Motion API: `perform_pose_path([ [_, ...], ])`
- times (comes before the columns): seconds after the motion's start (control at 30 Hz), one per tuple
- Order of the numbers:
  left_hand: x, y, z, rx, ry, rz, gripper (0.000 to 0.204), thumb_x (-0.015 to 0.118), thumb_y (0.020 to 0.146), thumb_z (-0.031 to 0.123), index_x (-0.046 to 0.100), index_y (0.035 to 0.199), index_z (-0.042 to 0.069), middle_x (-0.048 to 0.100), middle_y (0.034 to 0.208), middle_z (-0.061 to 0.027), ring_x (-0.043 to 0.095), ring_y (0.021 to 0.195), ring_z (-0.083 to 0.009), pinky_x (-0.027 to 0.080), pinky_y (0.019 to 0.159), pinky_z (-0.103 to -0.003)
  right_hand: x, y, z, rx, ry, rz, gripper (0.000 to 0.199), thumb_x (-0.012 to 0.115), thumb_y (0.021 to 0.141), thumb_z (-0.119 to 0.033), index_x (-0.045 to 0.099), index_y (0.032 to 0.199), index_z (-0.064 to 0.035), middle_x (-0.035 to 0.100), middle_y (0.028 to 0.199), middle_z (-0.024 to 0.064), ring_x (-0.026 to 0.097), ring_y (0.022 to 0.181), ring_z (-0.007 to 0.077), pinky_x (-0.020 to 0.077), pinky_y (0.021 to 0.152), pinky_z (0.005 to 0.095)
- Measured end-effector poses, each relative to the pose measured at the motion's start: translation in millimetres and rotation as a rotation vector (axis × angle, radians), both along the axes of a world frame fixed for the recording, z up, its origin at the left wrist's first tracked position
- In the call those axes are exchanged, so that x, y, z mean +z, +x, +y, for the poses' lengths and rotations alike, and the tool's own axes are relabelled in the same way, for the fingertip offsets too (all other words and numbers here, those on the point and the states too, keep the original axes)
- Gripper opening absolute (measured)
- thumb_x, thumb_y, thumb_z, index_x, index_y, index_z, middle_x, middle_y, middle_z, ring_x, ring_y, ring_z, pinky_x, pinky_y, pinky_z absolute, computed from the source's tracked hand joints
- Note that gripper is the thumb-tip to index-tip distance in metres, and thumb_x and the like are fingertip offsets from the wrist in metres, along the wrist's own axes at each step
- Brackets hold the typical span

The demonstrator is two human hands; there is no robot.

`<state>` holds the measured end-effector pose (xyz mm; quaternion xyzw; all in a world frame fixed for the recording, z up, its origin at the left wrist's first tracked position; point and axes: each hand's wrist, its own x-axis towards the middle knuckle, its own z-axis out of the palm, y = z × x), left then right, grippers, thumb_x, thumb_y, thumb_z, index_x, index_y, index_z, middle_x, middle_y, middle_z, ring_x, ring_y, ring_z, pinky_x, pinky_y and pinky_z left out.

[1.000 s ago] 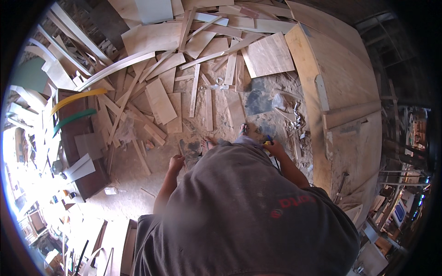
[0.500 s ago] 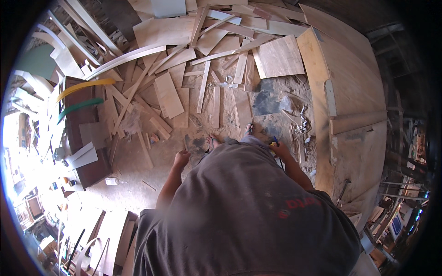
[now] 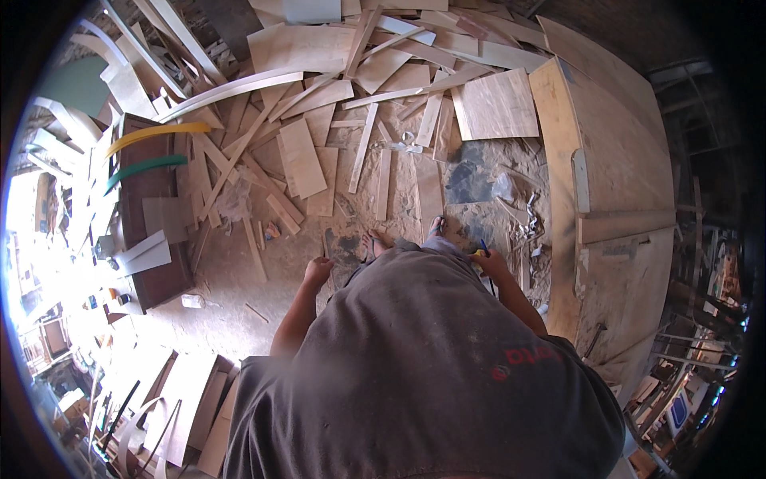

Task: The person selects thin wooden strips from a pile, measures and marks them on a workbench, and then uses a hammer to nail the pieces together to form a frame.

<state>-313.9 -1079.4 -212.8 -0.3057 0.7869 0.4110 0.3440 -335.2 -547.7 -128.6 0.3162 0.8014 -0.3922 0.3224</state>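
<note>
Two hands hang at your sides as you stand on a sawdust-strewn floor littered with plywood offcuts. Your left hand is loosely curled with nothing in it that shows, hanging above the bare dusty floor, with a thin wood strip lying nearest to it, apart from the fingers. Your right hand is closed around a small tool with a yellow body and a blue tip; the tip sticks up out of your fist, and the rest is hidden in your grip, so you cannot tell what kind of tool it is.

Your bare feet show just ahead of your grey shirt, between the two hands. Ahead of them lies a scatter of flat boards and slats, with one square plywood panel near the top right. Beside your right hand stands a large curved plywood structure, close to your arm.

To your left sits a dark brown table carrying two curved strips, one yellow and one green, side by side. A small white packet lies on the floor by the table's corner, and a small colourful carton sits among the offcuts, too small to make out further.
</note>
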Motion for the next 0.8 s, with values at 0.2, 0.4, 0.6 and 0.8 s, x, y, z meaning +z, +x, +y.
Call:
perform_pose_path([
  [0.2, 4.0, 1.7, 2.0, 0.022, 0.003, -0.003, 0.038, 0.066, 0.078, 0.033, 0.069, 0.101, 0.004, 0.069, 0.096, -0.0187, 0.066, 0.094, -0.0298, 0.05, 0.083, -0.038, 7.0, -5.7, -3.9, 0.011, 0.02, 0.004, 0.058, 0.081, 0.069, -0.039, 0.059, 0.102, 0.004, 0.063, 0.089, 0.0123, 0.065, 0.073, 0.0205, 0.0556, 0.051, 0.0315],
  [0.4, 6.6, -2.8, 3.9, 0.034, 0.011, -0.034, 0.037, 0.066, 0.079, 0.033, 0.069, 0.1, 0.004, 0.069, 0.095, -0.0184, 0.066, 0.093, -0.0291, 0.05, 0.083, -0.038, 11.0, -10.3, -2.9, 0.012, 0.006, -0.006, 0.072, 0.082, 0.065, -0.045, 0.057, 0.107, 0.0071, 0.064, 0.095, 0.0176, 0.067, 0.076, 0.025, 0.0569, 0.054, 0.0343],
  [0.6, 7.9, -5.9, 5.5, 0.02, 0.01, -0.002, 0.036, 0.066, 0.079, 0.034, 0.069, 0.1, 0.004, 0.069, 0.094, -0.0172, 0.066, 0.091, -0.0275, 0.05, 0.081, -0.037, 14.7, -13.7, -3.4, 0.022, 0.01, -0.013, 0.07, 0.082, 0.065, -0.045, 0.058, 0.105, 0.0069, 0.064, 0.091, 0.0163, 0.067, 0.072, 0.024, 0.0564, 0.052, 0.034],
  [0.8, 11.1, -5.9, 5.7, 0.019, 0.024, 0.009, 0.036, 0.064, 0.08, 0.031, 0.068, 0.1, 0.001, 0.068, 0.087, -0.0149, 0.066, 0.08, -0.0238, 0.05, 0.074, -0.037, 12.5, -13.3, -5.3, 0.028, 0.04, -0.035, 0.068, 0.081, 0.068, -0.043, 0.058, 0.106, 0.0073, 0.063, 0.093, 0.0155, 0.066, 0.073, 0.0222, 0.0549, 0.051, 0.031],
])
